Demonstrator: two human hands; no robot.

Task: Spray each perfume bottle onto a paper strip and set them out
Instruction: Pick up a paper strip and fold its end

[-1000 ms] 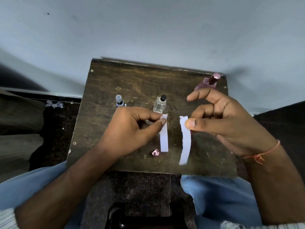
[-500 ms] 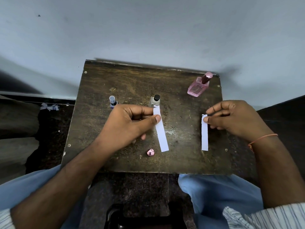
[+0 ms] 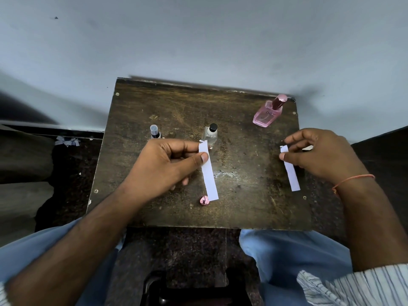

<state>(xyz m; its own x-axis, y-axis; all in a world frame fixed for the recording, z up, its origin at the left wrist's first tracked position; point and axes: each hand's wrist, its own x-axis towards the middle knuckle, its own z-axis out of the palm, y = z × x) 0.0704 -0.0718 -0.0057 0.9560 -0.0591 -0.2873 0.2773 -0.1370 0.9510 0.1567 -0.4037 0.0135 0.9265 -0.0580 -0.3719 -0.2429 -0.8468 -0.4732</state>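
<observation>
My left hand (image 3: 163,164) pinches the top of a white paper strip (image 3: 209,177) over the middle of the dark wooden board (image 3: 242,195). My right hand (image 3: 318,153) pinches a second white strip (image 3: 291,173) near the board's right edge. A clear bottle with a black cap (image 3: 209,134) stands just behind the left strip. A small dark vial with a clear cap (image 3: 155,131) stands behind my left hand. A pink perfume bottle (image 3: 268,112) stands at the far right corner. A small pink cap (image 3: 204,200) lies by the left strip's lower end.
The board rests over my knees in light blue trousers (image 3: 293,257). A pale wall (image 3: 198,40) rises right behind the board. Torn paper scraps (image 3: 67,141) lie on the dark floor to the left.
My right hand carried its strip from the board's middle out to the right edge. The left hand's strip has stayed near the middle, its lower end down by the pink cap.
</observation>
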